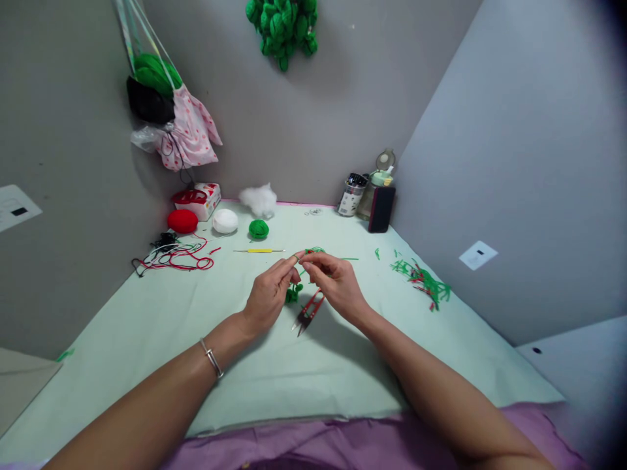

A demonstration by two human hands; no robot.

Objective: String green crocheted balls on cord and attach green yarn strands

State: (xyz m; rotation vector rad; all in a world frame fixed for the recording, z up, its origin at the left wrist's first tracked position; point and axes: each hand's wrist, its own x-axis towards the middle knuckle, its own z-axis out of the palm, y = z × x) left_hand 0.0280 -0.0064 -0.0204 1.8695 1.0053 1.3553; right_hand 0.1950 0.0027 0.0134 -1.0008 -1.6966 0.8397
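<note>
My left hand (268, 290) and my right hand (337, 282) meet above the middle of the table, fingertips almost touching. Both are closed in a pinch on thin green yarn (302, 271), most of it hidden by the fingers. Just beyond the fingertips lie more green strands with a bit of red (316, 250). A small green crocheted piece (294, 293) shows below my left fingers. Red-handled thread snips (308, 314) lie under my right hand, blades pointing towards me, handles partly covered.
A yellow crochet hook (259, 250) lies beyond my hands, near green (258, 229), white (225, 221) and red (183, 221) yarn balls. White stuffing (259, 201) sits at the back. Yarn scraps (424, 282) lie right; a phone (381, 209) leans behind them. Tangled yarn (176, 254) lies left.
</note>
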